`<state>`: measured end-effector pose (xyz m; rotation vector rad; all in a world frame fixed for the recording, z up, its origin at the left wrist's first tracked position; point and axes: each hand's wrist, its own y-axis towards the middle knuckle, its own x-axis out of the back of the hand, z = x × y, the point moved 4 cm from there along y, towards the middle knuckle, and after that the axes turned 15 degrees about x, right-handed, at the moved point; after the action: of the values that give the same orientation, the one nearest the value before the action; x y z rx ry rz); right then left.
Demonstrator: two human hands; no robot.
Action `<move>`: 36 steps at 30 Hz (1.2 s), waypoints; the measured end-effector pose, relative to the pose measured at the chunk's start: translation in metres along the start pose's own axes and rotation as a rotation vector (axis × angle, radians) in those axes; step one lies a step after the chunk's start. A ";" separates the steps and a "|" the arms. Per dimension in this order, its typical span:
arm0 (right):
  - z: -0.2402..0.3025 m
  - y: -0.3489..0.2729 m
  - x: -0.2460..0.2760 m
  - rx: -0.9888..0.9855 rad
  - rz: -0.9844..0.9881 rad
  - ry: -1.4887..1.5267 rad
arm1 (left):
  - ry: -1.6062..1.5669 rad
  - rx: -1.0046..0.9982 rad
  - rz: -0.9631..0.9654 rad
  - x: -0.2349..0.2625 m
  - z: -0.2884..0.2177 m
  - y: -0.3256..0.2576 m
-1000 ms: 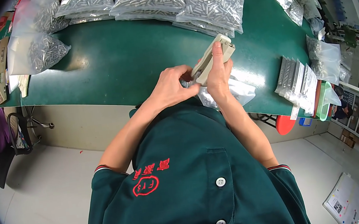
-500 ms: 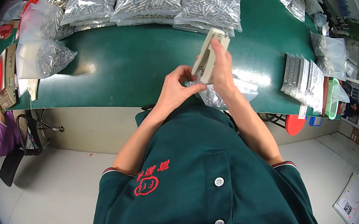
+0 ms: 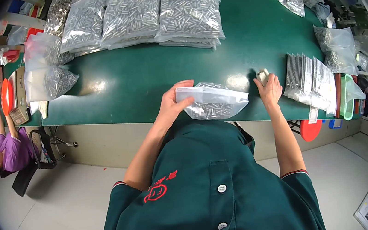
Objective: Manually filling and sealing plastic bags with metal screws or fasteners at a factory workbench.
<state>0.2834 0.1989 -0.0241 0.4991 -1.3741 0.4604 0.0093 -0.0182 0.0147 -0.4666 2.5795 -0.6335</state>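
A clear plastic bag of small metal pins [image 3: 214,107], its top folded over, is at the near edge of the green table. My left hand [image 3: 171,103] grips the bag's left end, thumb over the fold and fingers behind. To the right, my right hand [image 3: 271,89] is closed around a cream stapler [image 3: 262,75] down at the tabletop. Most of the stapler is hidden under the fingers. Just right of that hand stands a row of flat, clear-wrapped silvery packs [image 3: 302,76].
Large bags of metal pins [image 3: 131,17] are stacked at the back of the green table [image 3: 127,76]. Smaller bags [image 3: 61,80] stand at the left, more [image 3: 335,44] at the right beside a green tray [image 3: 348,98]. A person in purple [image 3: 14,149] sits at far left near an orange-red dish [image 3: 7,96].
My right hand has carried the stapler from above the bag down to the table at the right. The bag shows more fully, still in my left hand. The view has shifted slightly.
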 end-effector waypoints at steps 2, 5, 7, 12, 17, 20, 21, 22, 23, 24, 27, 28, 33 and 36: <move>-0.004 -0.009 0.000 -0.001 0.005 0.028 | 0.077 0.064 0.070 0.002 0.003 -0.003; 0.045 -0.030 0.029 0.109 0.108 0.891 | 0.422 0.054 0.071 0.006 0.023 -0.006; 0.081 -0.047 0.032 0.267 0.289 1.034 | 0.485 -0.011 0.058 -0.004 0.033 -0.004; 0.115 -0.029 0.021 0.504 0.176 0.839 | 0.515 -0.065 0.124 -0.023 0.019 0.013; 0.119 0.000 -0.006 0.077 0.453 1.590 | 0.331 0.165 0.006 -0.011 0.018 0.047; 0.121 0.030 -0.027 -0.118 0.335 1.638 | 0.252 0.404 -0.148 -0.008 0.006 0.088; 0.122 0.037 -0.030 -0.288 0.334 1.688 | 0.257 0.395 -0.153 -0.006 0.008 0.093; 0.123 0.039 -0.032 -0.462 0.334 1.731 | 0.317 0.313 -0.138 -0.006 0.008 0.098; 0.124 0.040 -0.033 -0.456 0.320 1.758 | 0.381 0.231 -0.113 -0.011 -0.001 0.105; 0.124 0.041 -0.034 -0.455 0.308 1.762 | 0.389 0.227 -0.108 -0.015 -0.003 0.107; 0.127 0.023 -0.029 -0.872 0.383 1.795 | -0.028 0.518 -0.162 -0.021 0.019 0.092; 0.129 0.020 -0.030 -0.882 0.387 1.794 | -0.028 0.528 -0.164 -0.016 0.023 0.092; 0.125 -0.011 -0.027 -0.663 0.290 1.680 | 0.259 0.320 -0.254 -0.011 0.035 0.063; 0.124 -0.016 -0.013 -0.359 0.226 1.489 | 0.449 0.117 -0.281 -0.012 0.027 0.040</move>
<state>0.1915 0.1134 -0.0225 -0.3229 -0.0344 0.5565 0.0239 0.0111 -0.0232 -0.7261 2.8925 -1.0879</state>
